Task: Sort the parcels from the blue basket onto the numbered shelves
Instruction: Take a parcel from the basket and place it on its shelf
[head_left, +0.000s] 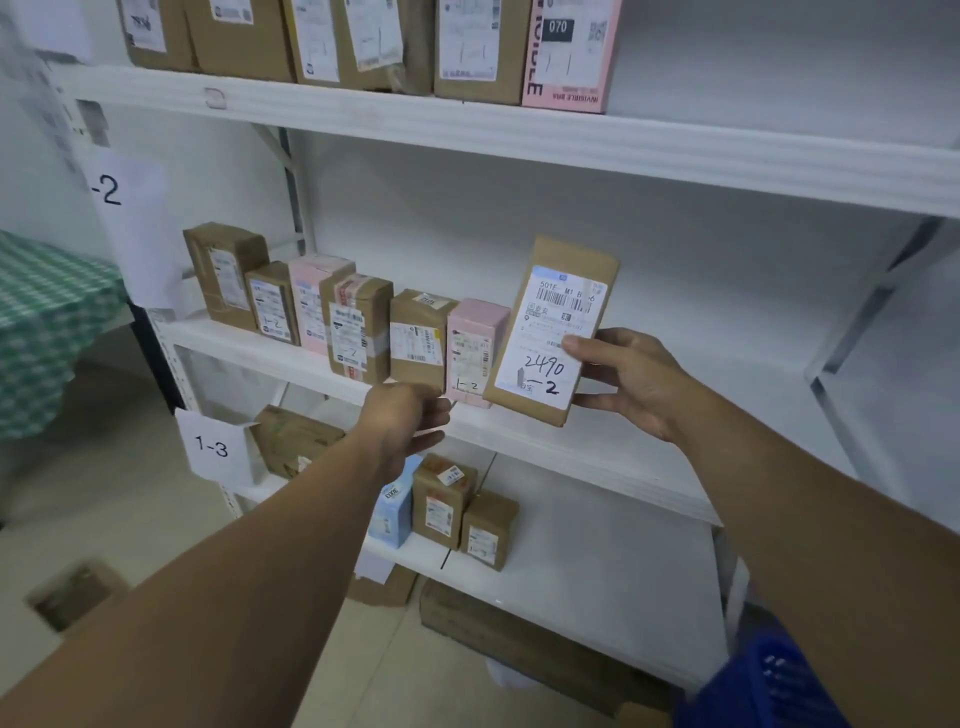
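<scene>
My right hand holds a flat brown parcel by its right edge, thumb on its white label marked "2490" and "-2". The parcel stands tilted at the right end of a row of several brown and pink parcels on the middle shelf, next to a pink box. My left hand reaches to the shelf's front edge below that row, fingers loosely curled and holding nothing. A corner of the blue basket shows at the bottom right.
Paper tags "-2" and "1-3" hang on the left upright. The top shelf carries several boxes. The lower shelf holds a few small boxes. Cardboard boxes lie on the floor. A green checked cloth is at left.
</scene>
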